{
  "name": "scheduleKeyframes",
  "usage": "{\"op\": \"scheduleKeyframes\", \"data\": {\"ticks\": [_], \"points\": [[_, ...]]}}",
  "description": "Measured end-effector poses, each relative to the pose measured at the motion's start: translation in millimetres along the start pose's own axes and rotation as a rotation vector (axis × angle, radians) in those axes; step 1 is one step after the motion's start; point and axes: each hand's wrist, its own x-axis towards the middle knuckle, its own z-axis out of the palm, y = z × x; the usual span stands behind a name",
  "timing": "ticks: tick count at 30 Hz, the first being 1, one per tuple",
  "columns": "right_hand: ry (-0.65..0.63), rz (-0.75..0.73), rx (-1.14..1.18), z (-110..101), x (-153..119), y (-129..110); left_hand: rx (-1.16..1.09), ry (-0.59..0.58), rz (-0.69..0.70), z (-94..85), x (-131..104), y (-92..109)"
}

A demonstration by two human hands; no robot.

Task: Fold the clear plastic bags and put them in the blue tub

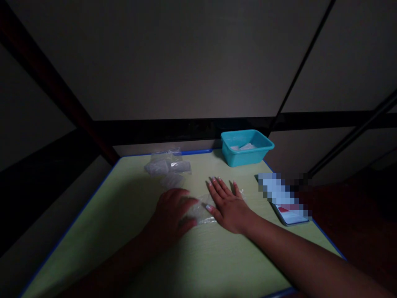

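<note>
A clear plastic bag (201, 210) lies flat on the pale green table (204, 260), between and under my hands. My right hand (227, 205) rests palm down on its right part, fingers spread. At the bag's left end is my left hand (173, 213), in shadow, its fingers apart and curved over the edge; nothing can be seen held in it. Just beyond my left hand, several clear plastic packets (167, 165) with whitish contents lie in a loose group.
At the table's back right corner stands a turquoise bin (246, 154) with white packets inside. A phone-like device (293, 216), partly pixelated, lies along the right edge. Dark-trimmed panels (186, 62) rise behind the table.
</note>
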Motion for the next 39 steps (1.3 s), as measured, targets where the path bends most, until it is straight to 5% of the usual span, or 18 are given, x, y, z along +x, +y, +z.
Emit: {"op": "scheduleKeyframes", "data": {"ticks": [4,12,18,24,29,39], "points": [[-0.010,-0.003,-0.012,0.0,0.1,0.7,0.043,-0.137,0.174,10.2,-0.9,-6.0],[0.009,-0.027,-0.015,1.3,-0.5,2.5,0.086,-0.315,0.163,5.5,-6.7,-6.9],[0.045,-0.037,-0.001,5.2,0.5,3.7,0.223,-0.275,0.086,-14.4,-13.5,1.1],[0.059,-0.039,0.026,5.1,1.1,3.8,0.382,-0.047,-0.054,-31.3,-19.5,6.6],[0.055,-0.029,0.016,4.1,0.5,3.7,0.191,-0.104,0.111,-25.6,-21.2,3.6],[0.015,-0.022,-0.013,2.5,-0.3,4.3,-0.084,-0.295,-0.135,-30.2,-13.4,-1.8]]}}
